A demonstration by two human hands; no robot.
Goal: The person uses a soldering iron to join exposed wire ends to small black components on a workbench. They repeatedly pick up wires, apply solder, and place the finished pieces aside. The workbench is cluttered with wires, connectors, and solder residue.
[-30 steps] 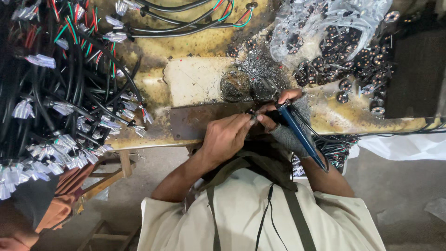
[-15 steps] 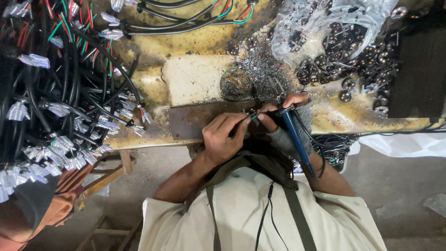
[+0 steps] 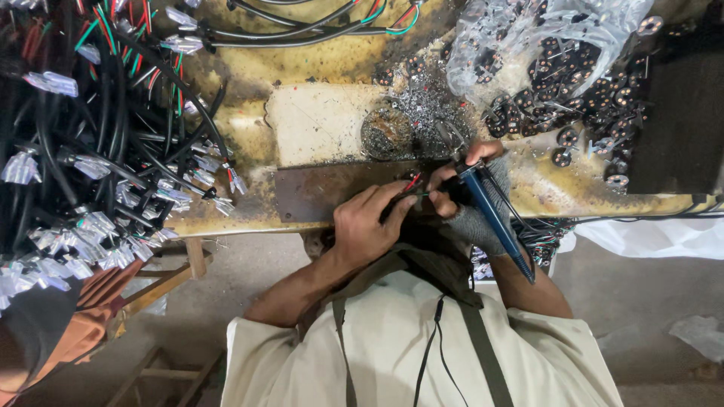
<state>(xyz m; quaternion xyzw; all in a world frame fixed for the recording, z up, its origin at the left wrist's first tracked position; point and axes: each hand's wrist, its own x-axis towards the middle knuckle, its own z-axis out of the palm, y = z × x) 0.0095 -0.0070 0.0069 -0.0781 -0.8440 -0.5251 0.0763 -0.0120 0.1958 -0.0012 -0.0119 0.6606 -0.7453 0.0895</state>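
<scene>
My left hand pinches thin wires steady, so my right hand, gripping the blue iron, can touch them.

A big pile of black cables with clear plastic plugs lies on the left of the worn yellow workbench. A clear plastic bag of small round dark parts lies far right. Between them sits a heap of shiny metal scraps.

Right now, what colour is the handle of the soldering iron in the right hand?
Blue: the soldering iron handle in the right hand, seen from the head view.
</scene>
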